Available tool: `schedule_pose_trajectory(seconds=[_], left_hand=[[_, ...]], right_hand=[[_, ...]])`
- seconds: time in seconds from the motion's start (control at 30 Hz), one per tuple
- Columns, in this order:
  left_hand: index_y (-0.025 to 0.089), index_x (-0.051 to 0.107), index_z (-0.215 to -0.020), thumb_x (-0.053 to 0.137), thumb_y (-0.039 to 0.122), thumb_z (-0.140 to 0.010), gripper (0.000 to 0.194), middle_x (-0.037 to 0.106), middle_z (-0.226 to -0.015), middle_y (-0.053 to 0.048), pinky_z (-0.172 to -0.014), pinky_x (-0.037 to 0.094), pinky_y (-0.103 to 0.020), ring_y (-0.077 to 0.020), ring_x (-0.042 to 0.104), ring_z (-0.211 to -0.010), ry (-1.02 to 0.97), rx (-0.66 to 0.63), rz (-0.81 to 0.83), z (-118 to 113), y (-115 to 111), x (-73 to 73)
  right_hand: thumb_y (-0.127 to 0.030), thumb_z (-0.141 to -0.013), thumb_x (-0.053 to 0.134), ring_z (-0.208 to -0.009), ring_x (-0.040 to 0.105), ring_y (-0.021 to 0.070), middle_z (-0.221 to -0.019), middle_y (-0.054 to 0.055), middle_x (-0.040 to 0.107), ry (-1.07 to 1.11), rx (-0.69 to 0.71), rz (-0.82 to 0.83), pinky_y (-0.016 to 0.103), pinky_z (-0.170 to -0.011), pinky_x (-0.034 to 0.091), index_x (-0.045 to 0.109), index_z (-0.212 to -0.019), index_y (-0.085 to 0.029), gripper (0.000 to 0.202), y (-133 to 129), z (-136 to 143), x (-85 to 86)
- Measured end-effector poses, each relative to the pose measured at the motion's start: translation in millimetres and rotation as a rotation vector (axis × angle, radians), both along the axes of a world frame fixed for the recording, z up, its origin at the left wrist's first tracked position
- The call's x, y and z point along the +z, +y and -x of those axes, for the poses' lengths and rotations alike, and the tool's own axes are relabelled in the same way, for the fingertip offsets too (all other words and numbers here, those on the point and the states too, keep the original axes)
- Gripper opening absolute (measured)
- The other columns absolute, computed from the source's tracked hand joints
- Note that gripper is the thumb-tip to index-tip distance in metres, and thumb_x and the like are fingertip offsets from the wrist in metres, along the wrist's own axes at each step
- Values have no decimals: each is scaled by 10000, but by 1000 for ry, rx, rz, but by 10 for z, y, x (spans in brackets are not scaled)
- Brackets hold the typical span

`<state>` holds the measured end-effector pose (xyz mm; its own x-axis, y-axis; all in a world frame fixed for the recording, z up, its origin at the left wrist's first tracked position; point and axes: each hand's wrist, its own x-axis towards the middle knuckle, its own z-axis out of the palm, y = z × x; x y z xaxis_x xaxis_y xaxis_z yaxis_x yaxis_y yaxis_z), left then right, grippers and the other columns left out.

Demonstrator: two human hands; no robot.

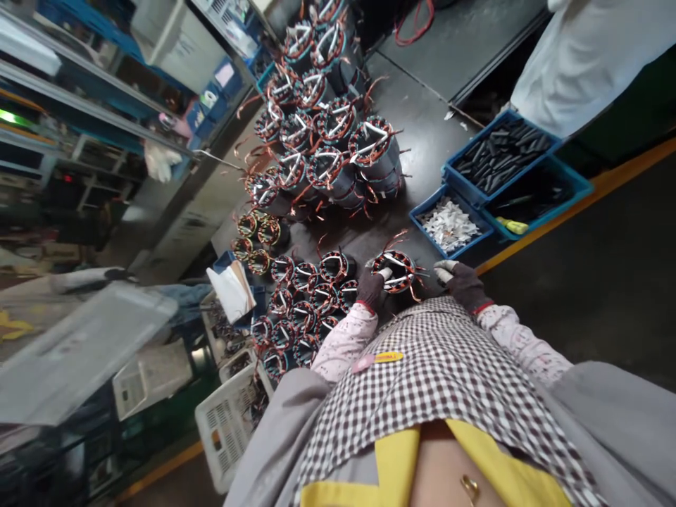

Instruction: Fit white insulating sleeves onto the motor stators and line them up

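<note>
A: Start at your 9 o'clock. What's down there?

B: A white crate (pixel 227 422) low at the edge, then a cluster of small stators (pixel 301 303) packed close on the dark table (pixel 422 134). Your left hand (pixel 370 287) sits at that cluster's 3 o'clock.

A: And what has that hand got?

B: Your gloved left hand is closed on the rim of one stator (pixel 396 271), at its 9 o'clock side. The stator stands with its bore facing up, so its axis runs upright, copper leads splaying outward.

A: The other side?

B: Your right hand (pixel 462 282) is at the stator's 3 o'clock, just beside it. Fingertips look pinched near the loose wires there, but you can't tell from here whether they actually hold one. So the stator lies between your two hands, the left touching it, the right slightly off.

A: Further on?

B: Bigger stators (pixel 327 141) stacked toward 12 o'clock. At 1 to 2 o'clock, blue bins (pixel 499 179) with white slips and dark sleeves; beyond them, another person's white coat (pixel 586 56).
</note>
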<state>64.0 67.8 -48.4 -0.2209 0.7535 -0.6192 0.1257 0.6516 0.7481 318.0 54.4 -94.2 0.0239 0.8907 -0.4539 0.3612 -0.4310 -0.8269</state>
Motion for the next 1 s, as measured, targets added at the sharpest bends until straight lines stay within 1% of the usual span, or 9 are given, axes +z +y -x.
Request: schedule_pose_trajectory(seconds=[0.23, 0.37, 0.53, 0.63, 0.73, 0.8, 0.87, 0.93, 1.0], left_hand=[[181, 753, -1284, 788, 263, -768, 524, 808, -1168, -113, -1005, 583, -453, -292, 754, -1036, 164, 2, 14, 0, 6, -55], [182, 748, -1300, 773, 267, -785, 522, 806, -1193, -107, -1042, 564, -442, -289, 743, -1084, 220, -40, 20, 17, 7, -45], [205, 733, -1335, 745, 273, -806, 534, 806, -1188, -85, -1040, 563, -414, -266, 741, -1082, 199, -59, -16, 28, -15, -101], [216, 703, -1381, 728, 247, -795, 587, 812, -1147, -72, -975, 590, -386, -249, 756, -1017, 160, -16, 46, -2, -25, -156], [212, 656, -1441, 725, 240, -784, 662, 812, -1115, -70, -920, 612, -377, -245, 767, -971, 110, -17, 88, -39, -41, -171], [189, 622, -1483, 717, 252, -807, 686, 805, -1168, -94, -939, 618, -390, -258, 769, -1025, 125, -57, 72, -44, -66, -127], [167, 593, -1525, 708, 258, -843, 697, 756, -1338, -137, -1056, 587, -419, -284, 728, -1206, 275, -109, -8, -20, -104, -22], [166, 583, -1552, 680, 245, -891, 673, 663, -1508, -155, -1203, 491, -444, -301, 620, -1401, 526, -219, -173, 31, -148, 133], [195, 596, -1560, 652, 256, -936, 629, 618, -1570, -136, -1254, 436, -443, -300, 567, -1458, 689, -461, -358, 83, -179, 306]], right_hand=[[-292, -934, 593, -974, 692, 256, -1002, 96, 796, -51, 87, -24, 385, -948, 548, 758, -1011, -191, 208, -2, 288, -210], [-212, -912, 604, -1037, 688, 249, -1099, 114, 797, -43, 194, -43, 355, -994, 524, 748, -1017, -201, 179, 85, 410, -202], [-184, -925, 613, -984, 691, 245, -1076, 138, 798, -49, 341, 1, 342, -927, 517, 741, -1090, -166, 209, 249, 376, -108], [-232, -974, 608, -1035, 695, 263, -1151, 160, 794, -150, 364, -5, 355, -953, 514, 737, -1219, -156, 286, 399, 296, 52], [-273, -1027, 560, -1114, 680, 273, -1235, 170, 776, -321, 312, -146, 357, -1012, 496, 753, -1255, -160, 320, 600, 280, 343], [-281, -1040, 552, -1118, 675, 260, -1226, 160, 775, -368, 396, -254, 337, -1013, 484, 776, -1237, -162, 321, 731, 346, 579], [-279, -1039, 566, -1100, 673, 248, -1202, 155, 775, -415, 559, -310, 318, -989, 477, 797, -1199, -157, 307, 836, 461, 802], [-290, -1039, 579, -1092, 669, 250, -1192, 160, 770, -497, 694, -321, 316, -963, 471, 808, -1177, -148, 303, 907, 588, 975], [-318, -1042, 589, -1110, 661, 259, -1207, 159, 762, -584, 778, -308, 318, -952, 467, 810, -1185, -148, 313, 934, 699, 1083]])
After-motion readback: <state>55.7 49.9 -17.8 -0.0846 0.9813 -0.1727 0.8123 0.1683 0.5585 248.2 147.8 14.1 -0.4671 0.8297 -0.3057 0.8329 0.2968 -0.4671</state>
